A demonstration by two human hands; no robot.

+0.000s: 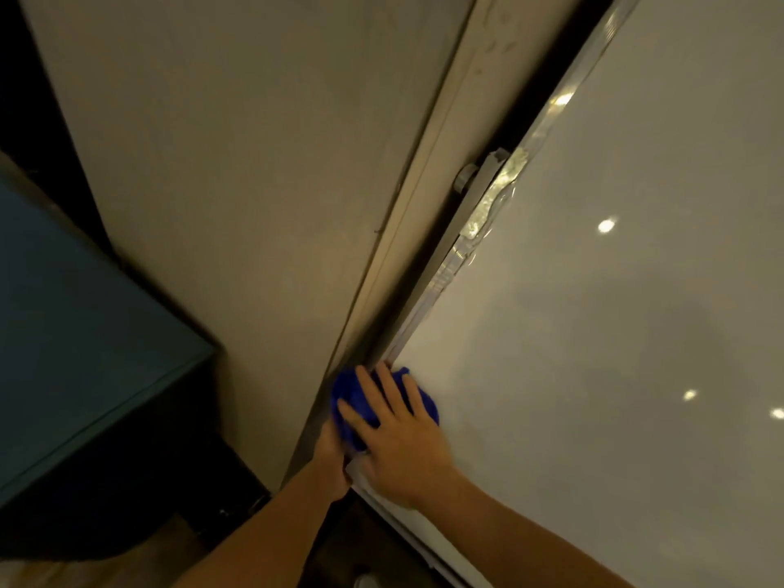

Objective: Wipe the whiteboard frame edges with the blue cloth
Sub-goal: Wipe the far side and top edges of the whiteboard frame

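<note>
The whiteboard (615,333) fills the right side, its silver frame edge (428,299) running diagonally from top right down to the lower middle. A bunched blue cloth (352,401) sits over the frame's lower part. My right hand (399,439) lies flat on the cloth with fingers spread, pressing it against the board and frame. My left hand (331,460) reaches up along the outer side of the frame and holds the cloth's lower edge; most of this hand is hidden behind the cloth and frame.
A beige wall (237,184) with a trim strip (424,205) lies left of the frame. A metal bracket (471,180) holds the board higher up, beside crinkled clear film (492,205). A teal cabinet (72,333) stands at the left. Ceiling lights reflect on the board.
</note>
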